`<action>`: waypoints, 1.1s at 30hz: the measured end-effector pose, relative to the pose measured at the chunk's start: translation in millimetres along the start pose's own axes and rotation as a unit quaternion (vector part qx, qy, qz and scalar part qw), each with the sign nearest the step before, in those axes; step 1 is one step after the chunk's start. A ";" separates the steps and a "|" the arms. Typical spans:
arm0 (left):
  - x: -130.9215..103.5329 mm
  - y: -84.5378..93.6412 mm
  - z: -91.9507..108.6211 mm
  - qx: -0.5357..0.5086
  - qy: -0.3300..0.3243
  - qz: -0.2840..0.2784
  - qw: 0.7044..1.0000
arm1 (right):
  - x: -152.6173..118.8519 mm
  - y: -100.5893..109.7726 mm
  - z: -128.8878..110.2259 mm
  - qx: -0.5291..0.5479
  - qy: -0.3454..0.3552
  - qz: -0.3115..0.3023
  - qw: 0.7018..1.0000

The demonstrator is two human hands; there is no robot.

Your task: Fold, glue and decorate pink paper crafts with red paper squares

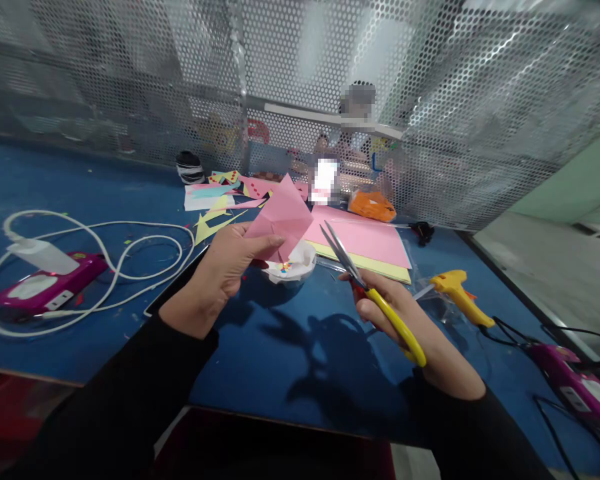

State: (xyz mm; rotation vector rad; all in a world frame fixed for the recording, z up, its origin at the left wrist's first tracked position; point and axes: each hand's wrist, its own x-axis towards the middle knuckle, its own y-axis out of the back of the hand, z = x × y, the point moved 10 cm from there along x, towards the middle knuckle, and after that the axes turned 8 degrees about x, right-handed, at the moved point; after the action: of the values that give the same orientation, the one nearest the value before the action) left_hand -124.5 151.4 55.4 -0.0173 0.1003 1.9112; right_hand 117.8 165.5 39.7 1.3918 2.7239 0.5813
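My left hand (230,263) pinches a creased pink sheet of paper (284,217) between thumb and fingers, holding it above the table. In my right hand (385,300) is a pair of scissors (393,323) with yellow handles. The blades point up and away, slightly parted, and stand to the right of the paper without touching it. Beneath the paper sits a white bowl-like holder (300,263) with small coloured bits in it, partly hidden. Behind the scissors lies a stack of pink and yellow sheets (367,240).
A yellow glue gun (460,297) lies at right, its cord near a purple power strip (575,383). Another purple power strip (50,283) and a looped white cable (125,247) lie left. Paper scraps (213,217), an orange bundle (373,205) and black-and-white yarn (190,168) line the perforated metal screen (290,60).
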 end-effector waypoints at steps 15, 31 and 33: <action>-8.7 -22.6 -1.2 0.063 -0.006 -0.052 0.997 | -5.2 -27.3 -5.6 -0.041 -0.060 -0.103 0.992; -8.6 -25.8 -7.5 0.061 -0.006 -0.061 0.996 | -5.8 -29.2 -12.1 -0.042 -0.065 -0.102 0.992; -9.1 -26.1 -7.3 0.066 -0.007 -0.062 0.996 | -5.8 -29.4 -10.8 -0.035 -0.064 -0.104 0.992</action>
State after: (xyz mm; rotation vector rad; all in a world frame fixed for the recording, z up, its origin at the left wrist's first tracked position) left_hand -97.1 151.0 47.0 0.0759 0.2109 1.7763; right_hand 96.4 142.0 38.9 1.0730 2.6718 0.5481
